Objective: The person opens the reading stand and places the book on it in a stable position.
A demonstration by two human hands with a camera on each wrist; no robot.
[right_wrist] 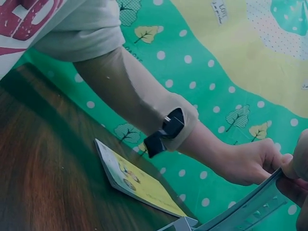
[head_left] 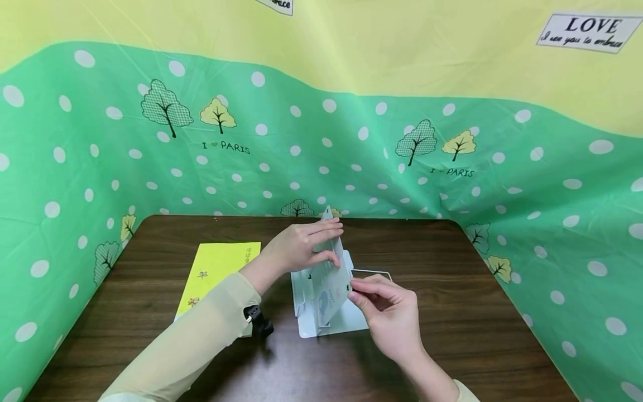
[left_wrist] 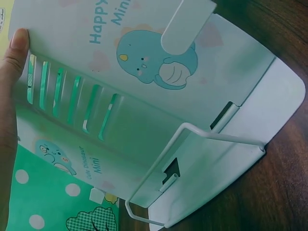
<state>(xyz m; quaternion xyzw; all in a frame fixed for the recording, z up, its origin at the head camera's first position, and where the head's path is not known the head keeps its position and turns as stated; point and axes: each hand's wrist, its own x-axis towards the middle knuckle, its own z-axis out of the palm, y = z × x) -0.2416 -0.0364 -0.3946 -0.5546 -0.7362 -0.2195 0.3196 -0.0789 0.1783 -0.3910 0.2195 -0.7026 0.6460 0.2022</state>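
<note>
A pale folding book stand [head_left: 331, 282] with a dinosaur print stands on the table, its panel raised steeply from a flat base plate [head_left: 346, 321]. My left hand [head_left: 305, 245] grips the panel near its top, fingers across the edge and thumb on the face. With thumb and fingers, my right hand [head_left: 389, 312] pinches the panel's right edge. The left wrist view shows the panel's slots, the printed dinosaur [left_wrist: 139, 57] and a bent wire holder [left_wrist: 192, 129] at the base. In the right wrist view my right hand [right_wrist: 301, 166] is mostly cut off.
A yellow book [head_left: 221, 265] lies left of the stand, partly behind my left forearm. A black device [head_left: 258, 321] is strapped at my left forearm. Green and yellow patterned cloth [head_left: 321, 139] hangs behind and beside the dark wooden table [head_left: 452, 346].
</note>
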